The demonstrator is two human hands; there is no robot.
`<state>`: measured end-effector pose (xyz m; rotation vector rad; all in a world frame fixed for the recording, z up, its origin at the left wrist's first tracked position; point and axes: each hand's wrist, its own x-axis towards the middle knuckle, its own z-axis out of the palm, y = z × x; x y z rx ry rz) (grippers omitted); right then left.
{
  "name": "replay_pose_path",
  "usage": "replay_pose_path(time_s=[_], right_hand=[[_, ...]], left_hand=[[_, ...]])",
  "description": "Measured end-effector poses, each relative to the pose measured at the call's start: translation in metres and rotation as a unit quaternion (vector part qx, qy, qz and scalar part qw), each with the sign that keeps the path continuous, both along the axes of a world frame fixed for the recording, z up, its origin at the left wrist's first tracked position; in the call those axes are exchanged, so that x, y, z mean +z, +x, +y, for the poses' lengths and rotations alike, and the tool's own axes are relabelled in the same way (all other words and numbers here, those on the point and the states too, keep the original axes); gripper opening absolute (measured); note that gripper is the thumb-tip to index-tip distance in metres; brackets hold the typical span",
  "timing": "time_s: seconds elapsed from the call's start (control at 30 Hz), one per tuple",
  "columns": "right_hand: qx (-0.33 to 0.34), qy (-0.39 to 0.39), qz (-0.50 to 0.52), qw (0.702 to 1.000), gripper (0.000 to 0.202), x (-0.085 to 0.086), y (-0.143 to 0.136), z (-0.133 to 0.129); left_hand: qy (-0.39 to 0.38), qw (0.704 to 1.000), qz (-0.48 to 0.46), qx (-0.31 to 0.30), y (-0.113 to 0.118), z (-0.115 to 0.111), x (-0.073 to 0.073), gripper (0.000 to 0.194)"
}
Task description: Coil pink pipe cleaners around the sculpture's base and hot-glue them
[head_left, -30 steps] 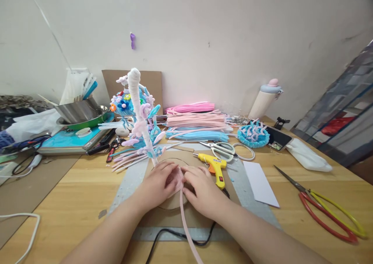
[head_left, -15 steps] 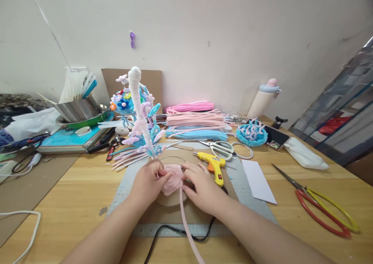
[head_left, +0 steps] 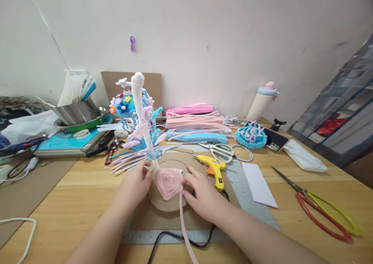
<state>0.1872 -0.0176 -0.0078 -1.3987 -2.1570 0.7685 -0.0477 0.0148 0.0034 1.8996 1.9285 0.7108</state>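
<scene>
A pink coil [head_left: 169,183] of fuzzy strip lies on a round cardboard disc [head_left: 154,202], with a white wrapped stem [head_left: 143,116] rising behind its left edge. From the coil's right side a loose pink strip [head_left: 184,227] runs toward me. My right hand [head_left: 202,194] pinches that strip at the coil's edge between thumb and fingers. Left of the coil is my left hand [head_left: 135,184], fingers curled near the stem's base with a gap between thumb and fingertips; nothing shows in it. A yellow glue gun [head_left: 215,169] lies right of the disc.
Green-handled scissors [head_left: 221,151] and pink and blue strip bundles [head_left: 195,122] lie behind. Large red-and-yellow scissors [head_left: 323,213] and a white card [head_left: 259,184] are at right. The black cord [head_left: 171,235] crosses in front. A metal bowl [head_left: 75,112] stands at left.
My left hand has let go of the coil and moved left, uncovering it. My right hand stays at the coil's right edge. The view has shifted slightly.
</scene>
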Motion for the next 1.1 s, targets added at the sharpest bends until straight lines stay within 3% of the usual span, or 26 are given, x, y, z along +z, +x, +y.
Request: replay_pose_path(time_s=[0.2, 0.3, 0.4, 0.47, 0.5, 0.57, 0.67, 0.77, 0.87, 0.9, 1.1], right_hand=[[0.021, -0.012, -0.090, 0.996, 0.036, 0.016, 0.010, -0.012], [0.047, -0.010, -0.134, 0.990, 0.047, 0.021, 0.016, -0.015], [0.058, 0.003, -0.177, 0.982, 0.063, 0.021, 0.019, -0.014], [0.061, 0.016, -0.193, 0.979, 0.068, 0.021, 0.019, -0.013], [0.063, 0.027, -0.196, 0.978, 0.067, 0.020, 0.019, -0.013], [0.067, 0.055, -0.194, 0.977, 0.063, 0.019, 0.017, -0.012], [0.076, 0.070, -0.176, 0.979, 0.062, 0.017, 0.015, -0.010], [0.074, 0.054, -0.169, 0.981, 0.058, 0.016, 0.013, -0.010], [0.075, 0.048, -0.176, 0.980, 0.056, 0.017, 0.012, -0.010], [0.076, 0.051, -0.177, 0.980, 0.056, 0.018, 0.012, -0.010], [0.079, 0.044, -0.176, 0.980, 0.053, 0.021, 0.009, -0.015]], left_hand=[[0.016, 0.996, -0.048, -0.070, 0.006, 0.011, -0.009, 0.030], [0.034, 0.993, -0.048, -0.103, 0.014, 0.004, 0.001, 0.033], [0.060, 0.982, -0.031, -0.177, 0.029, -0.027, 0.026, 0.043], [0.045, 0.943, 0.006, -0.329, 0.041, -0.053, 0.040, 0.049], [0.024, 0.927, 0.034, -0.373, 0.046, -0.066, 0.043, 0.047], [0.031, 0.913, 0.060, -0.402, 0.054, -0.086, 0.040, 0.034], [0.052, 0.942, 0.004, -0.332, 0.055, -0.101, 0.021, 0.017], [0.046, 0.970, -0.139, -0.192, 0.044, -0.103, 0.003, 0.021], [-0.027, 0.968, -0.249, -0.022, 0.028, -0.096, -0.007, 0.019], [-0.049, 0.964, -0.262, 0.006, 0.022, -0.091, -0.009, 0.023], [-0.097, 0.945, -0.309, 0.034, 0.001, -0.051, -0.017, 0.042]])
